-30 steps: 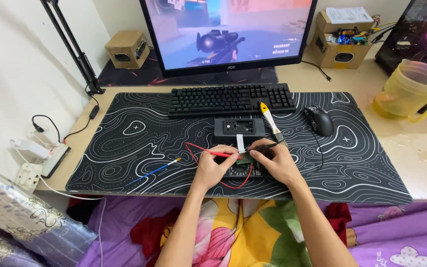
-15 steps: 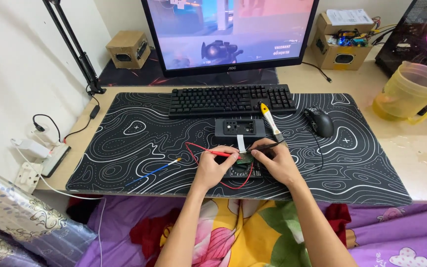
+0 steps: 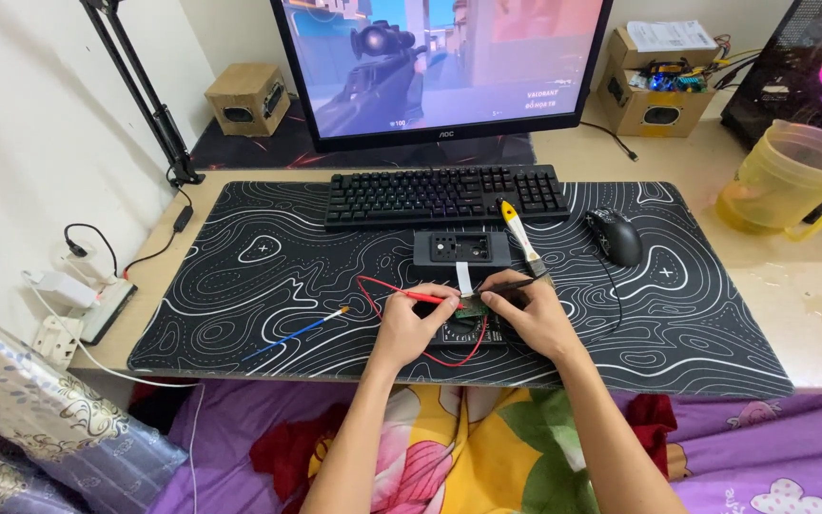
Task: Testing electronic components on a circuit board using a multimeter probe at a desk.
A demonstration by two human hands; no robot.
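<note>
Two hands are working close together near the front edge of a black desk mat (image 3: 240, 276) patterned with white contour lines. The left hand (image 3: 409, 328) is pinching one red probe (image 3: 422, 297), and the right hand (image 3: 533, 319) is gripping one black probe (image 3: 508, 285) — both tips are meeting on a small green circuit board (image 3: 471, 306). That board is lying just above one black multimeter (image 3: 463, 333), which the hands are partly hiding. One red lead (image 3: 373, 300) is looping around the left hand. Just beyond sit one black casing (image 3: 461, 248), one yellow-handled screwdriver (image 3: 518, 227), one keyboard (image 3: 444, 194) and one mouse (image 3: 615, 236) — well left lies one blue-handled tool (image 3: 297, 331).
</note>
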